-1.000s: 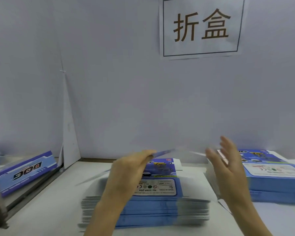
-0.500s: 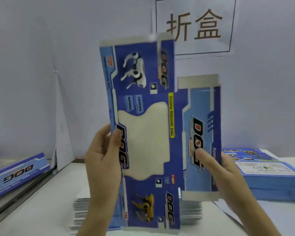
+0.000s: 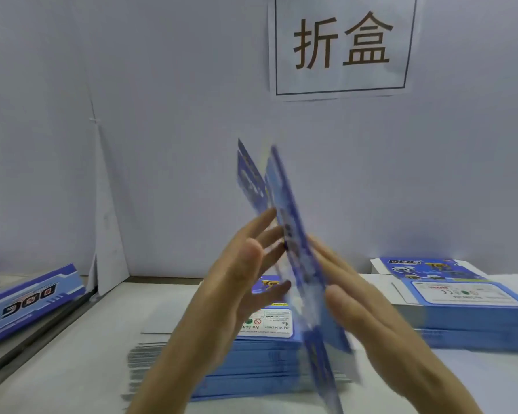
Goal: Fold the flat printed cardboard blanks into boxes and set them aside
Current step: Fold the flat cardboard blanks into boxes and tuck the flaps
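Observation:
A blue printed cardboard blank (image 3: pixel 284 201) stands nearly edge-on and blurred in front of me, pressed between my two palms. My left hand (image 3: pixel 245 273) lies flat against its left face with fingers stretched upward. On the other face my right hand (image 3: pixel 356 306) presses with straight fingers. Under the hands a stack of flat blue blanks (image 3: pixel 260 351) rests on the white table (image 3: pixel 81 348). A second stack of blanks (image 3: pixel 458 303) sits at the right.
A folded blue box marked DOG (image 3: pixel 30 300) lies on a lower ledge at the far left. A white wall with a paper sign (image 3: pixel 341 46) closes the back. A white panel (image 3: pixel 108 234) leans in the left corner.
The blank was lifted off the stack, held face-on half a second ago, and now has turned edge-on, squeezed between both flat hands.

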The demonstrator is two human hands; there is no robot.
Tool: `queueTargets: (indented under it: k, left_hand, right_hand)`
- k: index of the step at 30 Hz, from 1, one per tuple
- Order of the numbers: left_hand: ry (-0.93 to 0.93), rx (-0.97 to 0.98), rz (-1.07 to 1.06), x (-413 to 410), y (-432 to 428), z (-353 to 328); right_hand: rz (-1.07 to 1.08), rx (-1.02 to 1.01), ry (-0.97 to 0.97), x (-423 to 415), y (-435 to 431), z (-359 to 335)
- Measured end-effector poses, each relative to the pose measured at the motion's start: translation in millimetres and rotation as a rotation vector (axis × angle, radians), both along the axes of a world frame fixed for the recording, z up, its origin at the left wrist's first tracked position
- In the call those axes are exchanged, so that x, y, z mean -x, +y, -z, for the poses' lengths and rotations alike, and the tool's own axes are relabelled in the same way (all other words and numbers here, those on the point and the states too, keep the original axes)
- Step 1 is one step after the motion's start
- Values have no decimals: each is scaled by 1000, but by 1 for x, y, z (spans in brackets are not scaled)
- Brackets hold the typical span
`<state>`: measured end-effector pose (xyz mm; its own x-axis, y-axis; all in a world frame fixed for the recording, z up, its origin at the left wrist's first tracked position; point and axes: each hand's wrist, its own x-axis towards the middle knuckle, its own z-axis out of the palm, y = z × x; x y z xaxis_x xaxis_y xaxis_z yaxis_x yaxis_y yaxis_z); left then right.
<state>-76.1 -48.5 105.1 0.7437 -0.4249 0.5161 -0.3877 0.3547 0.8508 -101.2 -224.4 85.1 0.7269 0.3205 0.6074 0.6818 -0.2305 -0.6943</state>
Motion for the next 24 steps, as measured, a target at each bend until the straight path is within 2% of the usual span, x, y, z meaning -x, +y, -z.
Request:
queueTargets:
  k: [3,4,7,11,13,15,17,21,23,24]
  left_hand:
    - [20,-57,-70,3,-9,7]
    - [19,-54,-111,3,-13,8]
    - [17,10,-205,-3,-14,12]
    - [-20,139,-307,-16,-3,11]
    - [-36,137,-361,-23,4,13]
    - [-128,39,-509,-32,6,19]
    - [-218,-132,-622,-36,4,26]
    - [-263,-493,-571,-37,2,35]
    - [-200,-477,-547,-36,1,34]
    - [-142,-408,-545,-38,0,34]
  right_hand:
    - [-13,233,-36,-3,11,3]
    - [-9,255,-29,-5,13,4]
    - [101,36,13,-9,5,9]
    - [547,-187,37,-20,-17,11]
    - [488,-328,131,-23,-26,9]
    - [379,-454,213,-25,-35,9]
    - [360,-533,210,-26,-36,11]
    - [436,-706,155,-29,-30,12]
    - [492,-735,115,-30,-31,13]
    - [533,-669,74,-29,-31,13]
